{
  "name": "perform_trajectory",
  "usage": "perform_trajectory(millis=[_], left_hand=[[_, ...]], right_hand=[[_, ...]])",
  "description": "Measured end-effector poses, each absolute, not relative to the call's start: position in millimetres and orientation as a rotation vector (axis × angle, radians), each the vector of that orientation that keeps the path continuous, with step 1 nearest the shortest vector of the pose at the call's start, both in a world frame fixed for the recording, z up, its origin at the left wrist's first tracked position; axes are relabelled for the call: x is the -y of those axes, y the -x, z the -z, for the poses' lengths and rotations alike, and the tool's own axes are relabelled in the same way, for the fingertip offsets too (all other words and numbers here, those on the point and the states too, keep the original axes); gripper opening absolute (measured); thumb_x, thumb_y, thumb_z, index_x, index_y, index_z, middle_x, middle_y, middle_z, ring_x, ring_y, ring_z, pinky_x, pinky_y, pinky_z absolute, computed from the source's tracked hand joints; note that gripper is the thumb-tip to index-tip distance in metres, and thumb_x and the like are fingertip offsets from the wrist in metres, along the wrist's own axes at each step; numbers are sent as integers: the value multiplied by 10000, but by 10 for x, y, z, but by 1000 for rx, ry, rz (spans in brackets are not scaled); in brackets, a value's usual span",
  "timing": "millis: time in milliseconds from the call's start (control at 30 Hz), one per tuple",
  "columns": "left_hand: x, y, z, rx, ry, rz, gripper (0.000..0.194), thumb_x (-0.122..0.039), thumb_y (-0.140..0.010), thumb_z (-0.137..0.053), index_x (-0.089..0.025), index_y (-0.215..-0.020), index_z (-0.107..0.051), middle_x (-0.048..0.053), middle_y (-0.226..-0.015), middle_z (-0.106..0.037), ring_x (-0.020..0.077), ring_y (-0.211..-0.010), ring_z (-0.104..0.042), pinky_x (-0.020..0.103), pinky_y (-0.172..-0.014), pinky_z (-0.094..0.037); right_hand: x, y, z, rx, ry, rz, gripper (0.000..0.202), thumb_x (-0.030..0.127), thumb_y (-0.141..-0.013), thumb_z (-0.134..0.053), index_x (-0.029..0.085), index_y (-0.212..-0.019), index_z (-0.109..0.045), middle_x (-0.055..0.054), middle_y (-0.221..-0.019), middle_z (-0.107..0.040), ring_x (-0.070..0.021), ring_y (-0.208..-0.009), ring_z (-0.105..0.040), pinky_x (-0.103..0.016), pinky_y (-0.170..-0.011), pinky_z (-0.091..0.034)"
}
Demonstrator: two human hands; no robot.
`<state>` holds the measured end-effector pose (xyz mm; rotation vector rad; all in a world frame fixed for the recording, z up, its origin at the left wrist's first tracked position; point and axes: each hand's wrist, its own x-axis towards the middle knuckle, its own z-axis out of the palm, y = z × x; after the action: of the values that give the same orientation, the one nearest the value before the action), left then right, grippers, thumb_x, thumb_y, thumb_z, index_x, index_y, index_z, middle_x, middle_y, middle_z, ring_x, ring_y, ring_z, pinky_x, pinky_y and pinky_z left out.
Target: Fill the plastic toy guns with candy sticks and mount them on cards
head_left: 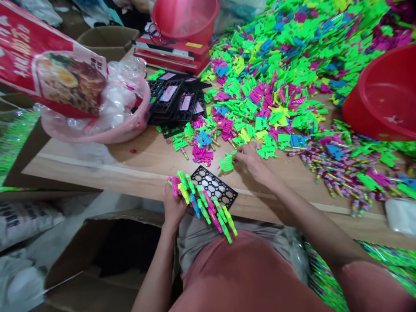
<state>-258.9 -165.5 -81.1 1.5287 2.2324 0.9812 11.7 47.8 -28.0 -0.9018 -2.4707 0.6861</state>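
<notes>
My left hand (173, 206) is closed on one end of a cluster of small plastic pieces (203, 201), green, pink, yellow and blue, slanting down towards my lap. Behind that cluster, at the table's front edge, lies a black plastic grid frame (225, 193) with honeycomb openings. My right hand (255, 162) is over the table, fingertips pinched at the edge of a flat bright green plastic piece (227, 161). Close by lie several pink slotted pieces (202, 154) of a similar kind.
A large heap of coloured plastic pieces (276, 82) covers the back. Small striped sticks (328, 169) lie at right, below a red tub (380, 95). Black frames (169, 97) are stacked beside a pink basin (126, 130). An open carton (68, 264) stands below the table's left.
</notes>
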Motion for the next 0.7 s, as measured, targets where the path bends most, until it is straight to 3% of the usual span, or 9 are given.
perform_trajectory(millis=[100, 167, 267, 400, 533, 700], left_hand=[[1660, 2573, 807, -2254, -1515, -968, 345, -358, -853, -638, -181, -1140, -713, 134, -1130, -686, 326, -1173, -603, 519, -1056, -473], [1654, 2562, 794, -2269, -1516, -962, 353, -370, -852, -639, -177, -1137, -714, 139, -1131, -685, 329, -1187, -595, 517, -1074, -457], [1640, 2550, 771, -2276, -1526, -951, 363, -385, -853, -634, -174, -1137, -713, 143, -1125, -686, 333, -1192, -589, 513, -1076, -449], [1634, 2545, 749, -2270, -1544, -923, 333, -383, -856, -624, -191, -1111, -717, 133, -1089, -690, 329, -1147, -600, 512, -1043, -460], [1640, 2534, 728, -2293, -1567, -915, 257, -339, -860, -610, -183, -1026, -729, 140, -1049, -685, 331, -1057, -610, 500, -954, -480], [1638, 2501, 686, -2298, -1607, -904, 212, -281, -877, -583, -199, -1008, -728, 122, -1023, -698, 327, -1046, -606, 473, -922, -464]], right_hand=[[-270, 97, 244, 2343, 914, -974, 53, 219, -889, -642, 202, -938, -650, -33, -892, -627, -208, -847, -553, -321, -745, -426], [-130, 276, 249, 2219, 954, -1189, 128, 265, -859, -692, 200, -955, -638, 23, -793, -591, -167, -733, -533, -278, -665, -399], [34, 569, 297, 2043, 898, -1459, 188, 284, -809, -751, 197, -950, -663, 26, -824, -636, -163, -766, -577, -268, -701, -444], [145, 915, 376, 1917, 807, -1681, 82, 226, -843, -706, 197, -915, -680, 7, -861, -711, -179, -820, -661, -289, -758, -518], [183, 1109, 393, 2056, 840, -1599, 48, 147, -867, -663, 190, -889, -666, 11, -784, -695, -166, -750, -672, -275, -719, -523], [201, 1144, 380, 2171, 870, -1409, 99, 96, -889, -617, 190, -913, -634, -13, -830, -684, -172, -774, -653, -280, -744, -504]])
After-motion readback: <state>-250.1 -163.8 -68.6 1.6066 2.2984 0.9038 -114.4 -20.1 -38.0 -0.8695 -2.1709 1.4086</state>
